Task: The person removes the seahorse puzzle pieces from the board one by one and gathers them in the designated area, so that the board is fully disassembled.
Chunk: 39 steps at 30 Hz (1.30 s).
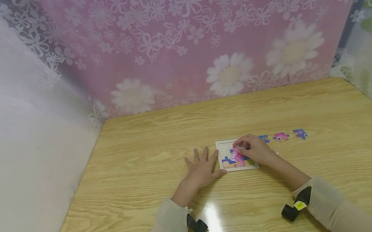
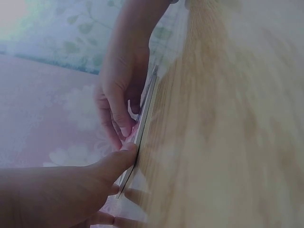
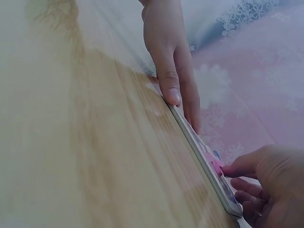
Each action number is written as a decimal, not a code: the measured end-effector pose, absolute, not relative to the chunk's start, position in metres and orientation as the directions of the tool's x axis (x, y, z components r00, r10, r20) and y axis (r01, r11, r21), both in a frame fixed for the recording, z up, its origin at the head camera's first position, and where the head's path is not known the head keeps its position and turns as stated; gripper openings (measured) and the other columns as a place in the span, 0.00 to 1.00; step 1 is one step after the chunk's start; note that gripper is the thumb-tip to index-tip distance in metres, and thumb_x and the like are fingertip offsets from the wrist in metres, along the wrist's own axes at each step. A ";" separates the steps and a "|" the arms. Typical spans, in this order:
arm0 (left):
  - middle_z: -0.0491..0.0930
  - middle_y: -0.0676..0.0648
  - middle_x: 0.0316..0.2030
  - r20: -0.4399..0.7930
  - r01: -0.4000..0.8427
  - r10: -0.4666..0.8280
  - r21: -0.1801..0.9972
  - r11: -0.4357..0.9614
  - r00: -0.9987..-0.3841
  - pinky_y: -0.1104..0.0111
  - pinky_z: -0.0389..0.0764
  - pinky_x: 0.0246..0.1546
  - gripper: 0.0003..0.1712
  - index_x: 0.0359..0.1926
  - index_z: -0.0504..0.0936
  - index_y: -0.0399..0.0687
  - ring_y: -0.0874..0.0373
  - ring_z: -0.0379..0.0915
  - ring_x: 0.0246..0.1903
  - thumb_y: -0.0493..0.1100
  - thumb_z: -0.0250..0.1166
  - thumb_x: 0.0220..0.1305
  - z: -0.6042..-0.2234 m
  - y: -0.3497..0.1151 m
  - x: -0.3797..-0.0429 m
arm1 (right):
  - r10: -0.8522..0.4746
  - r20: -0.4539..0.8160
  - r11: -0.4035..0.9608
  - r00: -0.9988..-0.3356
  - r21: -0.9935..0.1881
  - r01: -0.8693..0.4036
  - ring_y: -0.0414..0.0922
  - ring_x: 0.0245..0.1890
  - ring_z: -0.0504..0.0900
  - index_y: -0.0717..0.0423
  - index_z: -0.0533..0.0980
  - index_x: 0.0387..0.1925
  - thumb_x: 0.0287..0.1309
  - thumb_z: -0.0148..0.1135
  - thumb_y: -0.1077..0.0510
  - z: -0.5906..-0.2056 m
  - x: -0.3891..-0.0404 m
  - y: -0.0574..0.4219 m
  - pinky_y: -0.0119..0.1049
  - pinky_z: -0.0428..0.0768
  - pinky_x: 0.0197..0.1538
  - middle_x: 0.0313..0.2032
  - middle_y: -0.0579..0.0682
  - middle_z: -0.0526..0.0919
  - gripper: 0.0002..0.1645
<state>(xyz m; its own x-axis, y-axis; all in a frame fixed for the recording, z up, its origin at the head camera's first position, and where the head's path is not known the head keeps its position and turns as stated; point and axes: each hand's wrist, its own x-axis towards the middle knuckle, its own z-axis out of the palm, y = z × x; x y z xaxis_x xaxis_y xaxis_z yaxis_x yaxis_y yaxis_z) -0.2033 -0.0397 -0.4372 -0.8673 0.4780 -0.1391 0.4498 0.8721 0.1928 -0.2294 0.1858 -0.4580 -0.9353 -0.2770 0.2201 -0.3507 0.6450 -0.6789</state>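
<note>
A small jigsaw tray [image 1: 226, 141] with a pale frame lies flat on the table, its lower part filled with blue, pink and tan pieces. My left hand [image 1: 201, 171] is spread flat at the tray's left side, thumb and index finger touching the frame. Over the tray, my right hand [image 1: 258, 152] pinches a pink puzzle piece [image 3: 217, 165] between thumb and fingers, close above the fitted pieces. Its fingers hide part of the tray's upper right. In the left wrist view, the left thumb [image 2: 124, 159] presses on the tray's edge.
Right of the tray lie a blue piece [image 1: 263, 139], a pink piece with an eye [image 1: 281, 137] and another blue piece [image 1: 300, 133]. A bit of a further piece [image 1: 277, 153] shows beside the right wrist. Floral cloth [image 1: 176, 53] hangs behind the wooden table [image 1: 140, 147].
</note>
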 end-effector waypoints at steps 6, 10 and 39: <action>0.45 0.40 0.69 -0.139 0.446 0.474 0.192 0.874 -0.870 0.34 0.41 0.53 0.42 0.71 0.52 0.58 0.33 0.34 0.65 0.69 0.48 0.61 -0.437 -0.040 -0.203 | -0.276 0.222 0.625 -0.935 -0.698 -0.350 0.45 0.29 0.72 0.60 0.79 0.41 0.57 0.60 0.64 -0.451 -0.226 0.183 0.37 0.71 0.32 0.33 0.51 0.74 0.09; 0.45 0.41 0.69 -0.140 0.448 0.475 0.189 0.874 -0.869 0.33 0.42 0.53 0.42 0.71 0.52 0.58 0.33 0.34 0.65 0.69 0.48 0.61 -0.437 -0.039 -0.203 | -0.278 0.205 0.601 -0.938 -0.725 -0.336 0.47 0.32 0.74 0.59 0.78 0.42 0.58 0.59 0.64 -0.446 -0.222 0.182 0.41 0.74 0.35 0.36 0.52 0.74 0.09; 0.44 0.41 0.69 -0.147 0.448 0.476 0.187 0.874 -0.867 0.33 0.40 0.53 0.42 0.71 0.51 0.60 0.33 0.33 0.65 0.70 0.47 0.60 -0.441 -0.040 -0.206 | -0.325 0.166 0.465 -0.931 -0.829 -0.310 0.52 0.37 0.78 0.63 0.72 0.44 0.59 0.56 0.68 -0.434 -0.223 0.188 0.41 0.76 0.40 0.39 0.57 0.78 0.10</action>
